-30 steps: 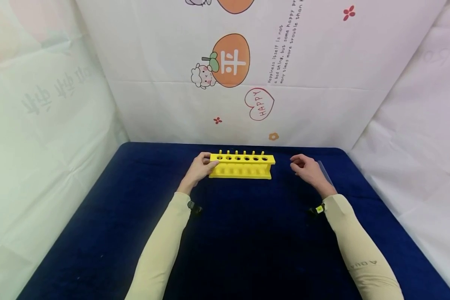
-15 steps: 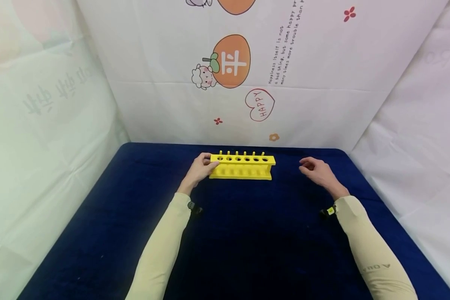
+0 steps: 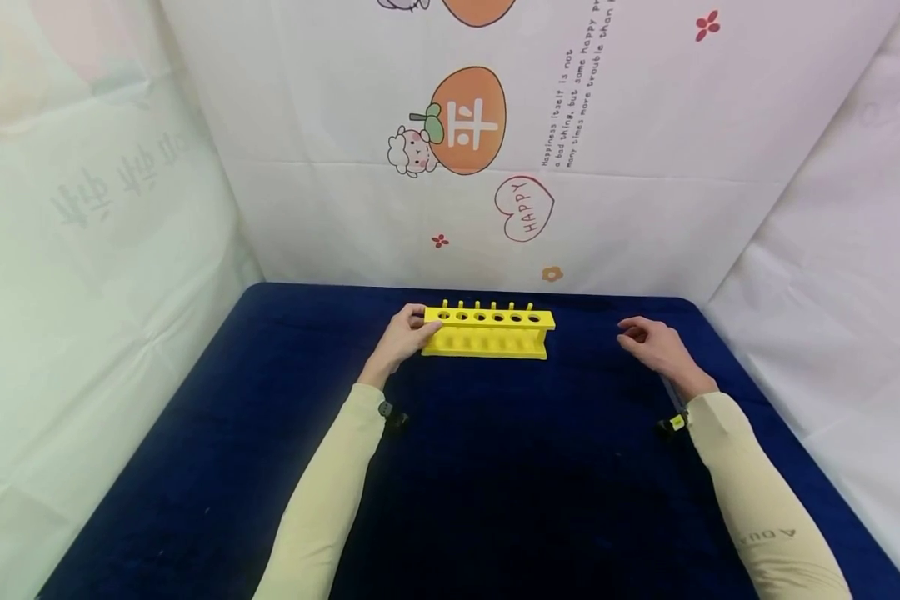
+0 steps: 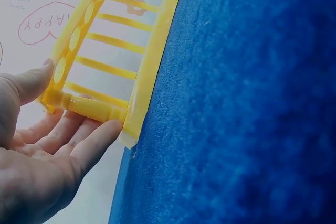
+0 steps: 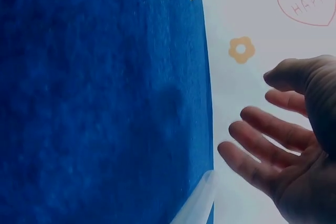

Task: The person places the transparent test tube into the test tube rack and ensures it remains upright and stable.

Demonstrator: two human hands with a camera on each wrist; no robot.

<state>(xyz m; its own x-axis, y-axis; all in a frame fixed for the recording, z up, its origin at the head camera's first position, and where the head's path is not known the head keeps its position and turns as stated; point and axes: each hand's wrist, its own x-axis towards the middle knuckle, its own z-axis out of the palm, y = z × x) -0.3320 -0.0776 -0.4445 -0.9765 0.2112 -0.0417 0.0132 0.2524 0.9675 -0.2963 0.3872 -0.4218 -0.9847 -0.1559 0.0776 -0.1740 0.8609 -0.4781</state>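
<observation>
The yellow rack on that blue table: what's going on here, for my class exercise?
A person's left hand holds the yellow rack by its left end as it stands on the blue table. The right hand, off to the right, holds nothing, its fingers loosely bent. A clear, tube-like object shows near the right wrist; exactly what it is, I can't tell.

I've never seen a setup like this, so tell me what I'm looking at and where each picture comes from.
There's no machine here, just a person working bare-handed. The wide picture comes from a camera worn on the head; the two close ones come from a left wrist camera and a right wrist camera. On the dark blue surface stands a yellow rack with six holes. The left hand grips one end of it. The right hand holds nothing; near it is a clear, tube-like object, only partly visible.
</observation>
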